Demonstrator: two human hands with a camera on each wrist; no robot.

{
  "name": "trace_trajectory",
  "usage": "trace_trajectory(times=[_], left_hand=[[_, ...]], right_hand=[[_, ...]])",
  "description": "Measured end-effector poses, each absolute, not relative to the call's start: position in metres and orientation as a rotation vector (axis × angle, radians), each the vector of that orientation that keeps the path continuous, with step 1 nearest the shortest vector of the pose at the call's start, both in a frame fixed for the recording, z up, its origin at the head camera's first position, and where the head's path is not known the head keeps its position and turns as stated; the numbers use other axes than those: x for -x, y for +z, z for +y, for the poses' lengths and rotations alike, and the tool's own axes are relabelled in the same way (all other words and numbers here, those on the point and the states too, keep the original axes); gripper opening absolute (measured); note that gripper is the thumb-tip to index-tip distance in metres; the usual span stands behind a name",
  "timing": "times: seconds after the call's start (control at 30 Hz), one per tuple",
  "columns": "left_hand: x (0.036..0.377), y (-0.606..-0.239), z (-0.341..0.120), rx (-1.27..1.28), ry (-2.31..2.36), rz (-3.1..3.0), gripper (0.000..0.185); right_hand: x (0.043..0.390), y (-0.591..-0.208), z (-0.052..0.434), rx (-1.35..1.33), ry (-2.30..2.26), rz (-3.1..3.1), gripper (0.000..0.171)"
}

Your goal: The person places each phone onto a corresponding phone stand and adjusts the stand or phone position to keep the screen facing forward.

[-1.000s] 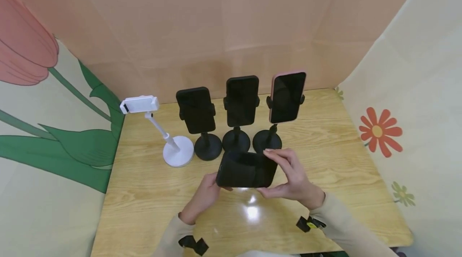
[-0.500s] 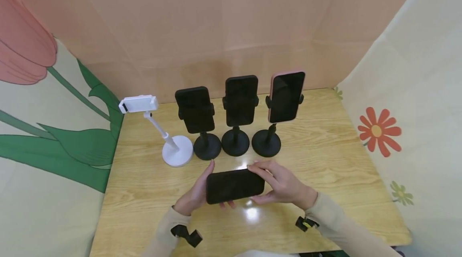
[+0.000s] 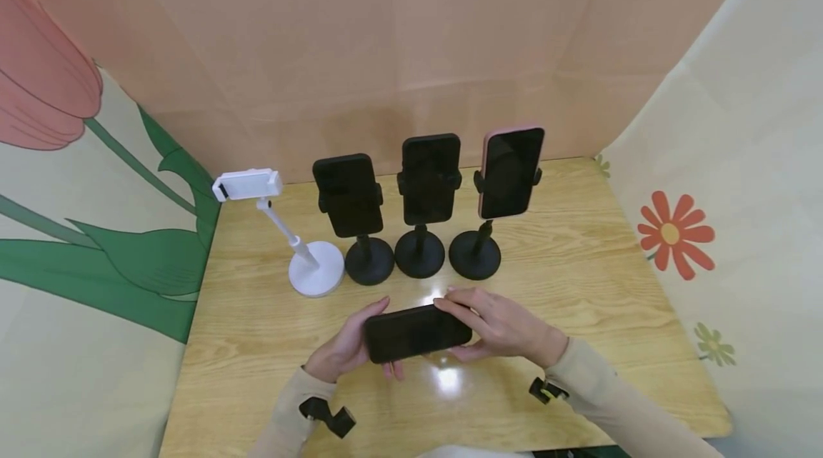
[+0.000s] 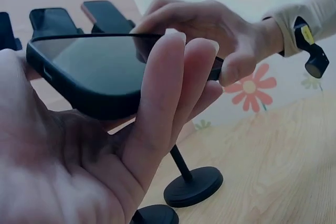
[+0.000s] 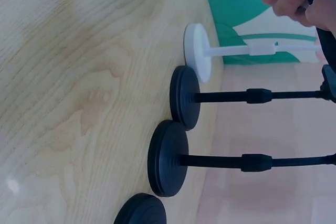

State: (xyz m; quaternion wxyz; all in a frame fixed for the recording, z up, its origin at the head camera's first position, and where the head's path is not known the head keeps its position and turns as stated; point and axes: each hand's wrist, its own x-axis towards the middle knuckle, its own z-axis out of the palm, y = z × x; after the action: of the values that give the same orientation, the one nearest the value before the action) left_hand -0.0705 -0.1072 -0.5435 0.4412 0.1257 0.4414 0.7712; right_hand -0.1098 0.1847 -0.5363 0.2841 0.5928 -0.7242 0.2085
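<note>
Left hand (image 3: 347,351) and right hand (image 3: 501,326) grip black phone (image 3: 416,333) by its ends, held flat between them above desk (image 3: 579,286); white stand (image 3: 302,244) beyond left hand.

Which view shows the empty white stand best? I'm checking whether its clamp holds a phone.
The head view: the white stand shows whole, base to clamp, with nothing in the clamp. The right wrist view shows its base and arm sideways only, the clamp cut off. The left wrist view does not show it.
</note>
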Motion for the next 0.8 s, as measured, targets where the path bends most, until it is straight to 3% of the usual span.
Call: trace_trajectory(times=[0.3,0.5,0.8], left_hand=[[0.070,-0.547,-0.109,-0.450,1.964,0.959,0.043],[0.070,-0.557,-0.107,-0.538,2.034,0.888,0.039],[0.066,-0.565,-0.103,-0.542,2.080,1.180,0.060]], right_hand=[[0.112,-0.537,0.188,-1.595,0.581,-2.037,0.075],[0.112,-0.540,0.187,-1.462,0.763,-2.095,0.087],[0.101,-0.559,0.172,-1.024,1.441,-2.388,0.090]])
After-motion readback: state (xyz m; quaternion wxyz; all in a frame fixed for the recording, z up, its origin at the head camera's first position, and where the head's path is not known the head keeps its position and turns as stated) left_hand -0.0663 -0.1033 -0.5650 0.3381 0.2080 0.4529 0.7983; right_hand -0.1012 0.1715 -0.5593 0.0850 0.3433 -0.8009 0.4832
